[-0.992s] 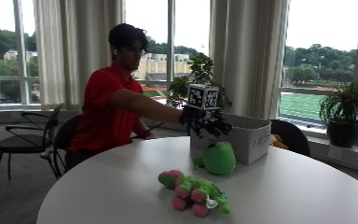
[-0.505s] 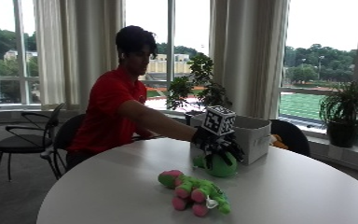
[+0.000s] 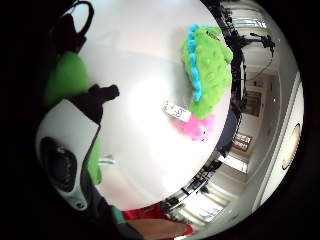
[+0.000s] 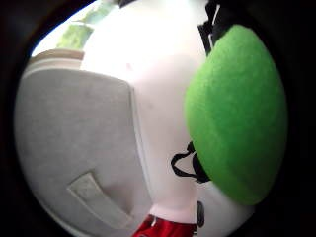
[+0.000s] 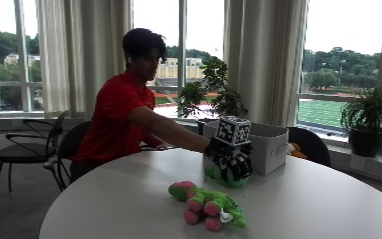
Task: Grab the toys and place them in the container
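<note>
person: seated at the far left of the round white counter [image 5: 323, 199], red shirt, right arm stretched out low across the top toward the middle.
green and pink plush [image 5: 207, 205]: lies on its side on the counter near the front edge, apart from the hand and not yet touched; the little finger side palm view shows its green body with a blue ridge, a pink foot and a white tag [image 3: 176, 110].
how it should handle: by its look soft, light and squashy, nothing to break; the fuzzy cloth should not slip, so a grasp round the thick middle of the body seems best, since a pinched limb or the tag would leave it dangling.
round green plush [image 5: 219, 175]: sits on the counter just beside the container, under the glove; in the thumb side palm view its smooth green dome [image 4: 237, 113] fills much of the frame, so it is close to the palm.
how it should handle: likely just as light and yielding, but rounder and smoother, so fingers spread over the top and down the sides should suit it.
right hand [image 5: 229, 160]: palm down over the round green plush, fingers draped downward over its top and front; whether they already pinch it i cannot tell.
container [image 5: 260, 145]: pale fabric bin with an open top, standing behind and to the right of the hand; its grey side and a sewn tab [image 4: 96, 197] show near the palm.
</note>
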{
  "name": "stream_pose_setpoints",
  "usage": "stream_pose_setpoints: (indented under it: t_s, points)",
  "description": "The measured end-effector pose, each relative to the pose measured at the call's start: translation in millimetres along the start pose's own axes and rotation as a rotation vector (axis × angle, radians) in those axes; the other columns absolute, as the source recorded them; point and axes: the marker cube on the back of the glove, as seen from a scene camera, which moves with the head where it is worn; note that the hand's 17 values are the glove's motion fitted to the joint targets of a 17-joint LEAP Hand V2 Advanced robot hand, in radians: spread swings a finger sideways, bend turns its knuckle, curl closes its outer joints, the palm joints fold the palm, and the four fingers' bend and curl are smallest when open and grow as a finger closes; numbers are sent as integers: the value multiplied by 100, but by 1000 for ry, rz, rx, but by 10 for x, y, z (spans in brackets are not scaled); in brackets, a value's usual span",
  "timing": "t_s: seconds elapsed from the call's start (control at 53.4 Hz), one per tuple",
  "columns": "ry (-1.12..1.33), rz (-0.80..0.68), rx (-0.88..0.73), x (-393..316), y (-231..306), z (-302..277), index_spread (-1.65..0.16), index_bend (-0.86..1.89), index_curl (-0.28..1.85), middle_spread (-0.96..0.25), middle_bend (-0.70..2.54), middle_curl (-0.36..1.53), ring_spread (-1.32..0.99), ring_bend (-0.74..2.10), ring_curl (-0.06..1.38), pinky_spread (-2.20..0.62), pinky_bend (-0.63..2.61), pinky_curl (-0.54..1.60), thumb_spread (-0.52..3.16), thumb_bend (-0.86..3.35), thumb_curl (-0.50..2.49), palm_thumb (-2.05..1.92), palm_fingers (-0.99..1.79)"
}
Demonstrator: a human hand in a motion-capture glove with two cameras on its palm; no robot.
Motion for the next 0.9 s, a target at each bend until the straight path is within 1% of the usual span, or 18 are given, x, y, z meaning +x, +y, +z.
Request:
stream_pose_setpoints:
  t_s: [0.019, 0.037, 0.056, 0.131, 0.187, 0.243, 0.337, 0.412, 0.487, 0.562, 0.693, 0.786, 0.899]
  points:
    - [-10, -2, 5, 8, 6, -9, -43, 17, 26, -24, 41, 36, -29, 84, 35, -24, 120, 32, 117, 13, 49, 46, 69]
    - [-22, -1, 6, 26, 11, -22, -43, 17, 26, -24, 37, 35, -29, 78, 33, -25, 122, 33, 119, 10, 48, 42, 60]
    - [-35, 3, 3, 54, 19, -37, -42, 18, 28, -26, 41, 38, -31, 87, 38, -27, 120, 34, 116, 14, 51, 50, 70]
    - [-78, 25, -25, 179, 113, -90, -42, 20, 31, -29, 43, 40, -37, 88, 40, -31, 116, 33, 108, 14, 55, 56, 73]
    - [-89, 36, -26, 234, 255, -122, -44, 31, 35, -32, 51, 44, -40, 89, 41, -32, 107, 31, 97, 14, 60, 60, 88]
    - [-105, 37, -6, 304, 390, -204, -44, 35, 38, -35, 52, 46, -42, 90, 42, -34, 105, 31, 89, 13, 63, 62, 89]
    - [-142, 15, 51, 397, 614, -504, -45, 40, 44, -38, 57, 50, -46, 90, 44, -35, 102, 31, 79, 11, 68, 64, 92]
    - [-165, 1, 111, 402, 793, -927, -46, 44, 48, -40, 60, 53, -48, 90, 45, -36, 100, 31, 71, 10, 72, 64, 96]
    - [-150, -26, 184, 268, 981, -1435, -46, 45, 51, -41, 64, 57, -49, 92, 46, -37, 97, 31, 64, 8, 75, 64, 101]
    - [-141, -58, 224, 136, 1101, -1858, -46, 46, 55, -41, 67, 59, -50, 93, 47, -37, 95, 31, 57, 6, 78, 62, 103]
    - [-112, -103, 232, -303, 1347, -2329, -46, 46, 61, -42, 69, 63, -51, 94, 50, -38, 94, 32, 49, 4, 83, 62, 101]
    - [-91, -162, 280, -707, 1508, -2668, -46, 45, 65, -42, 69, 66, -51, 94, 51, -38, 94, 33, 45, 3, 87, 61, 101]
    - [-91, -199, 295, -1010, 1594, -2860, -46, 43, 69, -42, 69, 68, -52, 93, 52, -38, 94, 34, 43, 2, 90, 62, 100]
